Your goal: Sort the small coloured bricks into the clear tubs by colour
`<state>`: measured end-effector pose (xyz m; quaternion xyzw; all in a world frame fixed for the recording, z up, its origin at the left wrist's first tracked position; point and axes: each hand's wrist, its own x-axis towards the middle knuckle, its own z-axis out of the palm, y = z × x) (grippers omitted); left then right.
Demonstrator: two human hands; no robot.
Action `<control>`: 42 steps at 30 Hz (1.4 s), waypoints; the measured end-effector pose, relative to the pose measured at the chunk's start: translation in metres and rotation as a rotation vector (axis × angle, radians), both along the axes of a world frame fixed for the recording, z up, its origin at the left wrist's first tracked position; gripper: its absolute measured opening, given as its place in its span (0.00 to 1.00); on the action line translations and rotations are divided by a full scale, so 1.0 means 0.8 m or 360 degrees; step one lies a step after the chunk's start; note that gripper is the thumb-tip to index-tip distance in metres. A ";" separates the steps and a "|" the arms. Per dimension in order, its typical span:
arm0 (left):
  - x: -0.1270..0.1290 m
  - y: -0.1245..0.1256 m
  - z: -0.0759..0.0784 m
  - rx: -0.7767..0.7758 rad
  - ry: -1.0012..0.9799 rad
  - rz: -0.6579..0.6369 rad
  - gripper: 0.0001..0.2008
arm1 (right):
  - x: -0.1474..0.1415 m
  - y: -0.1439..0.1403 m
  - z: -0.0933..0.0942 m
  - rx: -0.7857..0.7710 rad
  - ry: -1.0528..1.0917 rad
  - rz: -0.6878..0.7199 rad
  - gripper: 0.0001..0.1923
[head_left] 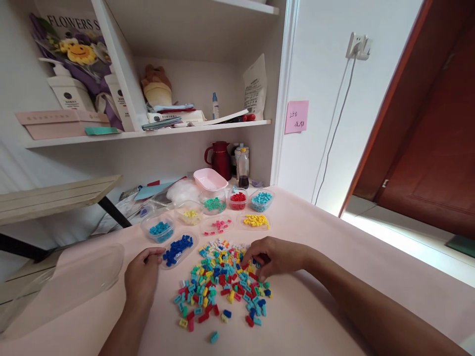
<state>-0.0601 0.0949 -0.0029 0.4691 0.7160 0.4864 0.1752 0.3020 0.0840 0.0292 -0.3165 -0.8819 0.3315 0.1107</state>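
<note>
Beside the heap of mixed coloured bricks (pixel 222 282) on the pink tabletop (pixel 334 277), the right hand (pixel 276 257) curls its grip into the heap's far-right edge — whether it pinches one, I cannot tell. The left hand (pixel 143 277) lightly touches the blue-brick tray (pixel 179 249), left of the heap — one of eight sorted containers.

Bare pink tabletop (pixel 326 306) is lying open right of the right hand (pixel 276 257). Beyond its fingers, small clear plastic trays of sorted bricks (pixel 256 221) are crowding the way; a loose multicoloured brick pile (pixel 222 287) is filling the gap toward the left hand (pixel 143 277).
</note>
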 end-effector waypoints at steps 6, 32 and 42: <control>0.004 -0.002 0.006 -0.0026 0.0018 0.0011 0.14 | -0.007 -0.006 0.000 0.0259 -0.0065 -0.0204 0.16; 0.006 -0.006 0.012 -0.0061 0.0029 -0.0014 0.13 | -0.035 -0.026 -0.004 0.0482 -0.0001 -0.0299 0.16; 0.003 -0.005 0.007 -0.0062 0.0017 -0.0017 0.13 | -0.042 -0.030 -0.005 0.0540 -0.0083 -0.0389 0.21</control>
